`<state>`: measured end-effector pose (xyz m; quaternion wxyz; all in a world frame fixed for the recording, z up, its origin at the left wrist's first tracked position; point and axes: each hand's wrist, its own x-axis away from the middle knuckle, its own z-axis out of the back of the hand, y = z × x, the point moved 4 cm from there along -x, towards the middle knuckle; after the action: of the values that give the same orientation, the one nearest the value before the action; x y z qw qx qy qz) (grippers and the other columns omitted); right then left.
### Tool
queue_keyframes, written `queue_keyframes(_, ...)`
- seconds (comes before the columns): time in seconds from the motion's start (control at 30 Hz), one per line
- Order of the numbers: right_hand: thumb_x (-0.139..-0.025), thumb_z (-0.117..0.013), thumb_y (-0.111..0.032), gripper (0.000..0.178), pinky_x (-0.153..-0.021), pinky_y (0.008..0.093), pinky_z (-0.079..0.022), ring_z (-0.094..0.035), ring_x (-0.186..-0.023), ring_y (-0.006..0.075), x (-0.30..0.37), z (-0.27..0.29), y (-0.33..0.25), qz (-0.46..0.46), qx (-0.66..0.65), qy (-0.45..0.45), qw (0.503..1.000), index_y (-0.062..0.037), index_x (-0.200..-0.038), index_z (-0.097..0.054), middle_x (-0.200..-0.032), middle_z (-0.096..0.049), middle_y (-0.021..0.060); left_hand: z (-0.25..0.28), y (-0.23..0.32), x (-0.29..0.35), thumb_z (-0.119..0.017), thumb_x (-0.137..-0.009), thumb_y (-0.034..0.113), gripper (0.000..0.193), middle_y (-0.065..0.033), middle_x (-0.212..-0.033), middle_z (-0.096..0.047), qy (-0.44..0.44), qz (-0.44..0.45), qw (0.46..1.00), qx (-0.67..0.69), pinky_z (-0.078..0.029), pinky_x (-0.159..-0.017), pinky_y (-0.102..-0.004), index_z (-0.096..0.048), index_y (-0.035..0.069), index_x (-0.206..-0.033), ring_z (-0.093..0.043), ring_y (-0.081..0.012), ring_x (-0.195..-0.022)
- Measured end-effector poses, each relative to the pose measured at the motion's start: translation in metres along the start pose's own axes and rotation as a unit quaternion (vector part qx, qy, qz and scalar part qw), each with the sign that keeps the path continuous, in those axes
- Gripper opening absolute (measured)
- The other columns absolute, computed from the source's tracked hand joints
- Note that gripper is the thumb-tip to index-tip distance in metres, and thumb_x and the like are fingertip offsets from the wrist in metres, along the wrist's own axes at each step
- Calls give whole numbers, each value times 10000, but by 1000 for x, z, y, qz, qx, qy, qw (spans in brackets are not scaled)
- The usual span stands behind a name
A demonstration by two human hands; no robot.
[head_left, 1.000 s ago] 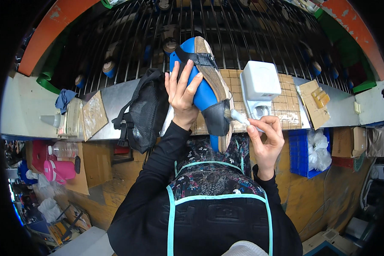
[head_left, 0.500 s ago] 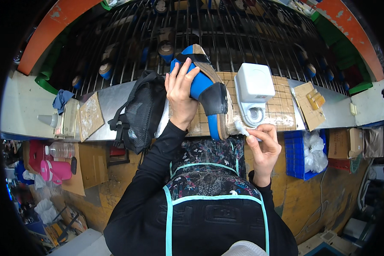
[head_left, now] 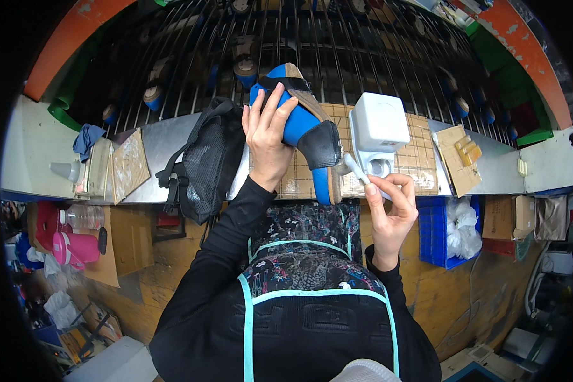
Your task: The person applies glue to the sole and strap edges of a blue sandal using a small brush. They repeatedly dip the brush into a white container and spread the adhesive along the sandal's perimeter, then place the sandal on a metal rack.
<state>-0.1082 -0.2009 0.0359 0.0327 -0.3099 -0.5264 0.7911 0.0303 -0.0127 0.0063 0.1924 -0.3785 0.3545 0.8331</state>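
Note:
My left hand (head_left: 268, 137) is wrapped round a shoe (head_left: 318, 146), a black-strapped upper on a blue last with a tan insole edge. The shoe is tilted, heel end toward me. Between the thumb and fingers of my right hand (head_left: 391, 210) is a small white-handled brush (head_left: 358, 172). Its bristles meet the shoe's side by the heel, though exactly where they touch is hard to make out. Just beyond the brush stands a white pot (head_left: 381, 124) with a round opening at its near end, set on a cardboard sheet (head_left: 420, 149).
A black mesh bag (head_left: 210, 159) lies left of my left hand. Behind the work ledge, a rack of metal rods (head_left: 328, 57) carries several blue shoe lasts. At right are a cardboard piece with yellowish blocks (head_left: 468, 151) and a blue crate (head_left: 433, 232) of plastic bags.
The brush in my right hand has moved up along the shoe's edge, away from the bottom of the heel. My left hand keeps its hold, and the view has shifted slightly.

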Motion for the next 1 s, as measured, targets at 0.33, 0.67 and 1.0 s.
queue_keyframes(0.33, -793, -749, -22, 168, -652, 216, -413, -486, -759, 101, -2, -8, 9, 20, -75, -16, 997, 1, -957, -721, -904, -520, 32, -5, -4, 0, -745, -650, 3, 577, -45, -1354, -561, -34, 40, 999, 2, -243, -1083, -604, -618, 190, -1181, -459, -378, -1285)
queue_keyframes(0.67, -779, -749, 10, 187, -643, 213, -425, -498, -775, 105, -24, -5, 2, 102, -96, -14, 990, 1, -965, -724, -923, -526, 50, -6, 16, -11, -730, -647, -17, 551, -80, -1246, -621, -128, 107, 982, 93, -272, -1023, -604, -584, 173, -1143, -538, -375, -1193)
queue_keyframes(1.0, -769, -756, 5, 200, -622, 211, -412, -491, -728, 97, -62, -5, -21, 195, -80, -48, 976, -21, -965, -727, -901, -519, 38, 4, 30, -21, -772, -578, -39, 570, -146, -889, -693, -264, 146, 924, 234, -513, -775, -414, -554, 102, -1086, -657, -381, -907)
